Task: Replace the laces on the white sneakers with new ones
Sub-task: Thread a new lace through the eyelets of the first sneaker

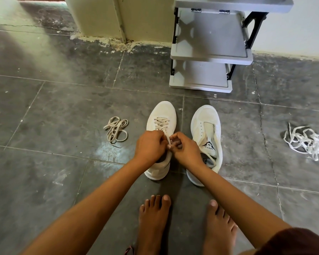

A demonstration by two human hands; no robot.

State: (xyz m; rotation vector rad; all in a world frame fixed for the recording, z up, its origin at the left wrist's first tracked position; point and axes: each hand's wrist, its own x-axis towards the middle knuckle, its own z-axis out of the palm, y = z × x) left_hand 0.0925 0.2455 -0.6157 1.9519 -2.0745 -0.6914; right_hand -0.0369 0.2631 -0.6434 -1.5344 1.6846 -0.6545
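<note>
One broad floor of dark grey stone tiles, scuffed and speckled with pale marks, carries everything here. At the far right stands a light grey plastic shelf rack with black side brackets, its bottom tier down on the floor. To its left, at the far edge, rises a pale yellow-green painted pillar with paint crumbling at its foot.

Nearest of all, the person's two bare feet are planted side by side on the tiles. A fold of dark red cloth shows at the near right corner.

Just beyond the toes, the two white sneakers stand side by side, toes pointing away. The left white sneaker has a cream flat lace crossed through its far eyelets. The right white sneaker is unlaced in its visible eyelets, its tongue lying open with a black logo on it.

Both arms reach forward, and the hands meet over the near half of the left sneaker. The left hand has its fingers curled in, pinching a strand of the cream lace that runs up from the shoe. The right hand is just beside it, with its fingers bent tight around the same lace near its end.

Well to the left of the shoes lies a loose bundle of beige flat lace. Well apart on the right lies a tangled heap of bright white lace.
</note>
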